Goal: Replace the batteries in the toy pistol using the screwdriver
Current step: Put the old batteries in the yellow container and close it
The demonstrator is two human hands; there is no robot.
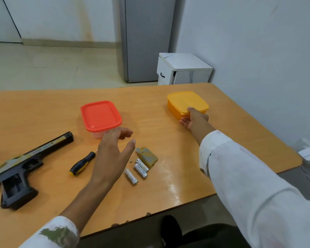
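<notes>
Head view: black toy pistol (16,167) opened, three silver batteries (140,170) out — refit pending. Left hand (113,151) grip released; right hand (193,119) grasping yellow lidded box (184,101).

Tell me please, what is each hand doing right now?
Left hand: open, holding nothing.
Right hand: holds the yellow box at its near edge, thumb on top.

Red-lidded box (101,115), yellow box (186,102), black-yellow screwdriver (82,163), seemingly camouflage-topped black pistol (18,167).
</notes>
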